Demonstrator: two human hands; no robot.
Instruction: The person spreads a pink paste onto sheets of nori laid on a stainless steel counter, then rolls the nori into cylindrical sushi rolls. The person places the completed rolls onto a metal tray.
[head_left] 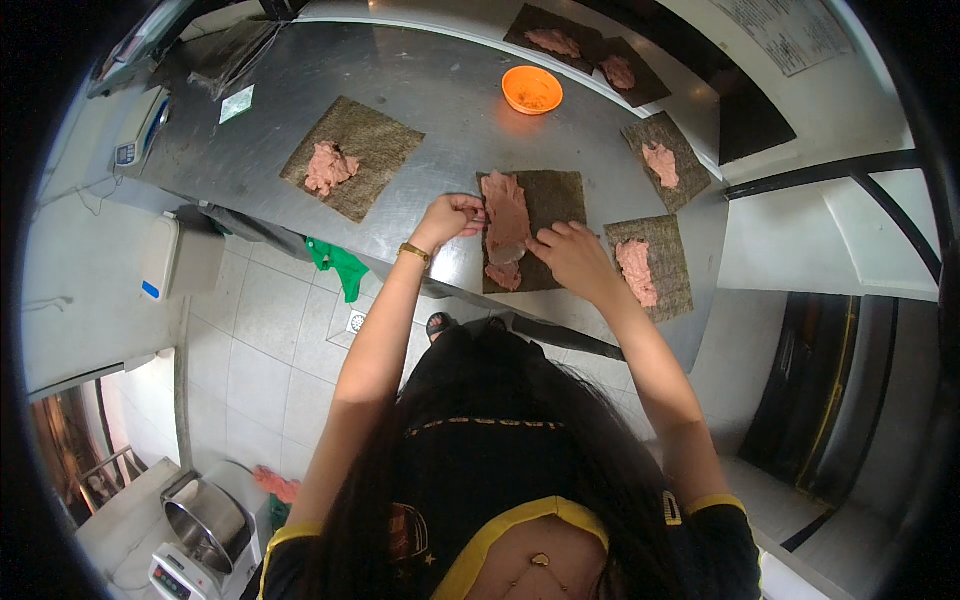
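Apparently curled, left fingers point(470, 203) and right fingers point(546, 238) flank pink paste point(507, 212); whether they grasp anything, I cannot tell.

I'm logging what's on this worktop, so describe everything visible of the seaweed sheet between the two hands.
The seaweed sheet is roughly square, dark brownish green and mottled; it looks dry and thin. It lies flat and unrolled near the front edge of the metal table. Pink paste runs in a long strip over its left side, lumpier at the near end; much of its right side is bare. The left hand is at its left edge, the right hand over its right part; finger contact is unclear.
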